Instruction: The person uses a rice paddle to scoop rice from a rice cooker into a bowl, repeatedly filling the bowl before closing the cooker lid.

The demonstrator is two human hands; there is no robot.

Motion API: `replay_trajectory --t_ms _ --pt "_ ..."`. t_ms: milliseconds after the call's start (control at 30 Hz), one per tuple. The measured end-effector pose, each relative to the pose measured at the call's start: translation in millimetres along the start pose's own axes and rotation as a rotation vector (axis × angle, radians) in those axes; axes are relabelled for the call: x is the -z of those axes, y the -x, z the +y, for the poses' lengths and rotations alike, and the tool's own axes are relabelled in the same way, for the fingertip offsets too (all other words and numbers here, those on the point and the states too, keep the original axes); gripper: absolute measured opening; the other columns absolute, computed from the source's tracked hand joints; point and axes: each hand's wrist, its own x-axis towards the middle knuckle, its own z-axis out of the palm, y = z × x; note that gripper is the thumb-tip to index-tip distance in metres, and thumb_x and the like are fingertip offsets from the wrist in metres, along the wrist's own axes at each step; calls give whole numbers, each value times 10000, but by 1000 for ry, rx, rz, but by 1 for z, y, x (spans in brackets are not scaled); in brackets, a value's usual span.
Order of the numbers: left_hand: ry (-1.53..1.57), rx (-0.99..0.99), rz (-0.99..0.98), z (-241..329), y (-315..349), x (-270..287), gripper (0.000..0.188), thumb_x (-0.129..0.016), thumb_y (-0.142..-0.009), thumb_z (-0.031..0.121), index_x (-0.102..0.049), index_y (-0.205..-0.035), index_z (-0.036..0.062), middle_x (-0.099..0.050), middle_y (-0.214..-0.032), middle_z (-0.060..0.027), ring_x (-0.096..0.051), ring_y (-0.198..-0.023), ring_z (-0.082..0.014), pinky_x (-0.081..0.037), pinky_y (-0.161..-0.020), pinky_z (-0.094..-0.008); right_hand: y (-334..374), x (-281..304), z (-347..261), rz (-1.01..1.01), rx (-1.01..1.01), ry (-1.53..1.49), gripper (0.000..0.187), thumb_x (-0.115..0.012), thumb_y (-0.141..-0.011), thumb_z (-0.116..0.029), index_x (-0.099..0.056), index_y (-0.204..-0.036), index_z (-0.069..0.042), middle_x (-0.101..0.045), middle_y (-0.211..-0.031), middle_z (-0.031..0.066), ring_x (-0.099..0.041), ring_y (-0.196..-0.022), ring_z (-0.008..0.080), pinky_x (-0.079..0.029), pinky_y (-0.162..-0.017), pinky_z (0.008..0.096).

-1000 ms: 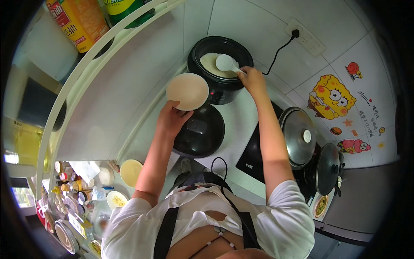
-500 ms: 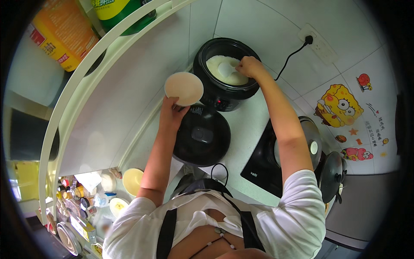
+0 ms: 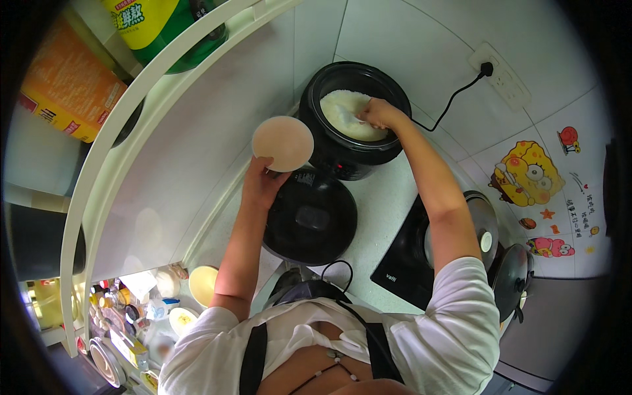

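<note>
Pale counter [image 3: 376, 214]: bowl [image 3: 283, 141] is gripped by left hand [image 3: 262, 183]; paddle [image 3: 360, 119], mostly hidden, is gripped by right hand [image 3: 382, 114] in cooker [image 3: 326, 153].

Upper left, printed labels [image 3: 128, 17] on a green container [image 3: 172, 43] and orange package [image 3: 74, 79]; right, lettering [image 3: 580, 214] on wall tiles [image 3: 546, 131] and black cooktop [image 3: 405, 253].

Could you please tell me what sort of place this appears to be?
It looks like a kitchen, probably a home one: there is a black rice cooker with white rice inside, a black cooktop to the right, and labelled containers at upper left.
</note>
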Motion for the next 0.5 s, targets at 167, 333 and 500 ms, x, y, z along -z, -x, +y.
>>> replay_trajectory --t_ms 167,333,500 --pt "17 20 -34 -1 -2 8 532 -606 -731 163 -441 -1234 101 -427 -1207 -96 -428 -1148 -259 -403 -941 -473 4 2 -14 -164 -225 -325 247 -555 -855 -285 -637 -796 -60 -388 -469 -20 -295 -346 79 -241 -332 240" --pt "43 64 -55 1 3 -4 538 -613 -735 158 -434 -1237 89 -420 -1219 -102 -418 -1168 -271 -392 -960 -490 0 12 -13 -307 -307 -425 269 -510 -886 -317 -624 -841 -77 -341 -485 -59 -253 -367 44 -197 -342 209" --pt "11 7 -68 5 9 -12 513 -585 -768 134 -405 -1241 51 -432 -1222 -123 -455 -1130 -299 -449 -894 -492 -6 11 0 -420 -328 -596 279 -441 -934 -288 -616 -903 -74 -359 -531 -58 -224 -376 25 -173 -346 194"
